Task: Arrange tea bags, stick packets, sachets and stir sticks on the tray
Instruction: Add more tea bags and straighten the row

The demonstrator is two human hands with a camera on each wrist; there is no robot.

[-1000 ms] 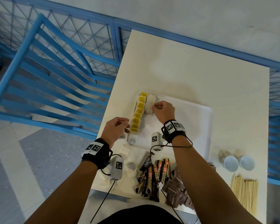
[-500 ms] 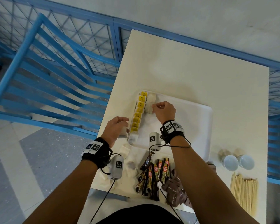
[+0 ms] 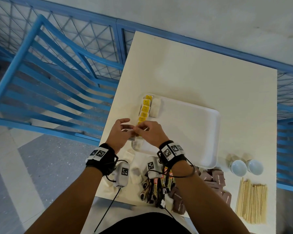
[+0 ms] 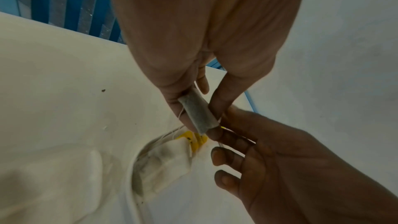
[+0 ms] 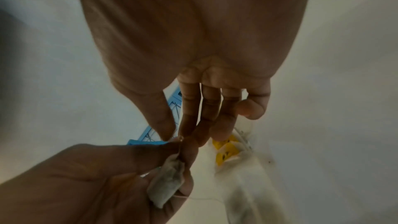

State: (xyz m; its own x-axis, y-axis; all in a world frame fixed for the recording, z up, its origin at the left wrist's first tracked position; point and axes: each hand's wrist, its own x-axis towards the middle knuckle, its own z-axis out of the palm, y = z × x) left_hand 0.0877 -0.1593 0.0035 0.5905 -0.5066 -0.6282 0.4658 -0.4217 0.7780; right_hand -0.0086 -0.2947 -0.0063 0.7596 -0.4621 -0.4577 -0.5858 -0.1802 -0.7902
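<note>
Cream desk (image 3: pixel 193 73), on it white tray (image 3: pixel 201 132), stick packets (image 3: pixel 161 184), brown sachets (image 3: pixel 215 178), wooden stir sticks (image 3: pixel 250 201), two small cups (image 3: pixel 247 167)

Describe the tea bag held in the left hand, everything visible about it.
The tea bag is a small greyish paper pouch, dark filling showing through, seen nearly edge-on. The left hand pinches it between thumb and fingers above the tray's near-left corner. A thin white string hangs from it. The right hand's fingertips meet it at one end, seemingly at the string; its tag is not clearly seen.
</note>
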